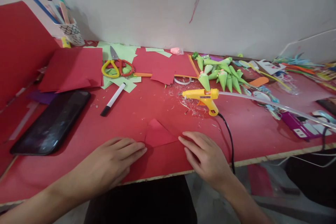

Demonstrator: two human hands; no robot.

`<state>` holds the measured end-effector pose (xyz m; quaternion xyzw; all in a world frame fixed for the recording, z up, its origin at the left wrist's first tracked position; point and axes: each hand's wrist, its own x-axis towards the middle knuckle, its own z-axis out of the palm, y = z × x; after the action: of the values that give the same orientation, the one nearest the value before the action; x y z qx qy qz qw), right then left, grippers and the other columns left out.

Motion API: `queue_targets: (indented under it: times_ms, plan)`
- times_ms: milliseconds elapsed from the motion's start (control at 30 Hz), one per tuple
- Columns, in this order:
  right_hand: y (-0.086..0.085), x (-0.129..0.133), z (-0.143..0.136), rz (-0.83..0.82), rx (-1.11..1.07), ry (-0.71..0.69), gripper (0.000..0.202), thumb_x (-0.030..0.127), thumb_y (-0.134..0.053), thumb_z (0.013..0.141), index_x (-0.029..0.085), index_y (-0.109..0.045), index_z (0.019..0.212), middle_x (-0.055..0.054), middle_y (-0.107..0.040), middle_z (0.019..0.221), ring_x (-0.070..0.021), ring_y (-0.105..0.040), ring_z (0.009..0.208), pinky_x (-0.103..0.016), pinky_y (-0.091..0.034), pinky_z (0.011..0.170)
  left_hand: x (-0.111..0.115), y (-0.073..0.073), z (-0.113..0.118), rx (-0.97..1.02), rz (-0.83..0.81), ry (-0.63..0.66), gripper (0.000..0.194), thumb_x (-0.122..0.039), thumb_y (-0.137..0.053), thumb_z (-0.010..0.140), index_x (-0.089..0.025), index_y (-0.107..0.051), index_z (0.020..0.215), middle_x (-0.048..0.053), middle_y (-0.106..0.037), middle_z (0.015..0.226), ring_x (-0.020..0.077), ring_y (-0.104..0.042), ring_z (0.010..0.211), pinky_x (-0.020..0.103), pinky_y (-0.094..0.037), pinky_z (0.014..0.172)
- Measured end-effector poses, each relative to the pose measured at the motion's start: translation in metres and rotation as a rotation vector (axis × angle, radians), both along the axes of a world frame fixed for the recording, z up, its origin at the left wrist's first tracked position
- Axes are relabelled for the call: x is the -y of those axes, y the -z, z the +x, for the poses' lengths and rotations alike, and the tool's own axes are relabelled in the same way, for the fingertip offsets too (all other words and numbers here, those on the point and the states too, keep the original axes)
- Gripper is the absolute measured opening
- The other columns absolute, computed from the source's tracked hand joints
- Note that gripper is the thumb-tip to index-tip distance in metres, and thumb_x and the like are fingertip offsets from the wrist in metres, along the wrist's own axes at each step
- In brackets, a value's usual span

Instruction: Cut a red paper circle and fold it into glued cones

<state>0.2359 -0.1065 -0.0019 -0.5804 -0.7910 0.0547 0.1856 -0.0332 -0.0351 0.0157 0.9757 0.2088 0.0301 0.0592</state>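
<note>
A small red paper piece (160, 134), cut or folded to a pointed shape, lies on the red tabletop in front of me. My left hand (112, 159) rests flat beside it, fingers stretched out and fingertips at its left corner. At the paper's pointed right end is my right hand (206, 155), its fingers apart and the fingertips touching or very near the tip. Neither hand grips anything. Just beyond the paper, a yellow glue gun (201, 95) lies on its side with a clear glue stick (262, 102) in its back.
Behind stand scissors (115, 66), a marker (113, 99), red paper sheets (76, 68) and several green paper cones (222, 77). A phone (52, 124) lies left; a pen cup (72, 32) is at the wall. The glue gun's black cord (229, 133) runs past my right hand over the table edge.
</note>
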Motion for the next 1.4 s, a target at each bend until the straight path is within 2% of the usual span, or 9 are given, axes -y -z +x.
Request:
queue_targets:
  times_ms: [233,367,467,567,733,900,1067,1200,1400]
  plan:
    - [-0.014,-0.022,-0.021,-0.106,-0.188,-0.011,0.040,0.012,-0.037,0.085,0.020,-0.041,0.124,-0.008,-0.054,0.116,-0.0195,-0.048,0.109,-0.040,-0.043,0.091,-0.011,-0.002,0.001,0.032,0.024,0.103,0.039,-0.009,-0.036,0.082,-0.019,-0.052,0.116,0.003,-0.062,0.111,0.0170,-0.056,0.096,0.030,-0.041,0.084]
    - [-0.015,-0.023,-0.031,-0.194,-0.274,-0.061,0.047,0.011,-0.041,0.083,0.025,-0.036,0.127,-0.006,-0.051,0.120,-0.0179,-0.046,0.113,-0.040,-0.041,0.094,-0.014,-0.006,0.010,0.058,0.032,0.038,0.026,-0.017,-0.039,0.085,-0.021,-0.060,0.101,0.004,-0.063,0.105,0.0186,-0.057,0.089,0.033,-0.044,0.079]
    - [-0.011,-0.020,-0.031,-0.226,-0.327,-0.036,0.045,0.012,-0.046,0.082,0.025,-0.039,0.125,-0.006,-0.050,0.120,-0.0170,-0.046,0.113,-0.037,-0.041,0.095,-0.014,-0.003,0.025,0.116,0.001,-0.039,0.025,-0.027,-0.045,0.085,-0.021,-0.056,0.106,0.005,-0.059,0.107,0.0197,-0.054,0.094,0.035,-0.043,0.081]
    - [-0.007,-0.018,-0.028,-0.210,-0.350,-0.017,0.035,0.015,-0.049,0.082,0.023,-0.047,0.116,-0.007,-0.051,0.116,-0.0179,-0.048,0.110,-0.037,-0.042,0.093,-0.016,0.002,0.044,0.117,-0.054,-0.071,0.039,-0.035,-0.053,0.080,-0.019,-0.049,0.115,0.007,-0.055,0.111,0.0223,-0.050,0.099,0.037,-0.041,0.084]
    - [-0.002,-0.014,-0.025,-0.172,-0.373,0.039,0.017,0.017,-0.053,0.081,0.021,-0.057,0.097,-0.007,-0.053,0.110,-0.0185,-0.050,0.106,-0.036,-0.043,0.090,-0.022,0.006,0.062,0.075,-0.154,-0.102,0.028,-0.039,-0.049,0.082,-0.017,-0.054,0.098,0.006,-0.054,0.098,0.0215,-0.051,0.089,0.037,-0.040,0.078]
    - [-0.001,-0.013,-0.022,-0.166,-0.380,0.055,0.012,0.017,-0.054,0.081,0.020,-0.058,0.091,-0.007,-0.054,0.109,-0.0186,-0.051,0.104,-0.036,-0.043,0.090,-0.020,-0.002,0.064,0.110,-0.264,-0.086,0.052,-0.058,-0.055,0.068,-0.016,-0.052,0.097,0.006,-0.052,0.098,0.0229,-0.048,0.089,0.040,-0.037,0.081]
    - [-0.001,-0.011,-0.020,-0.147,-0.354,0.038,0.017,0.019,-0.056,0.079,0.021,-0.058,0.095,-0.007,-0.055,0.110,-0.0199,-0.052,0.104,-0.038,-0.044,0.089,-0.011,0.000,0.064,0.089,-0.214,-0.100,0.031,-0.038,-0.041,0.085,-0.018,-0.050,0.107,0.006,-0.052,0.102,0.0215,-0.047,0.089,0.039,-0.038,0.080]
    - [-0.002,-0.012,-0.020,-0.171,-0.365,0.049,0.013,0.019,-0.055,0.079,0.021,-0.058,0.092,-0.006,-0.055,0.108,-0.0193,-0.052,0.103,-0.038,-0.044,0.088,-0.009,0.007,0.065,0.052,-0.168,-0.104,0.028,-0.032,-0.046,0.084,-0.016,-0.051,0.106,0.008,-0.053,0.102,0.0234,-0.049,0.091,0.041,-0.039,0.080]
    - [-0.002,-0.013,-0.019,-0.194,-0.365,0.039,0.019,0.020,-0.055,0.080,0.021,-0.056,0.100,-0.006,-0.054,0.110,-0.0184,-0.050,0.105,-0.035,-0.043,0.090,-0.013,0.005,0.069,0.094,-0.387,-0.164,0.023,-0.028,-0.054,0.081,-0.016,-0.051,0.100,0.005,-0.056,0.094,0.0189,-0.054,0.084,0.034,-0.043,0.074]
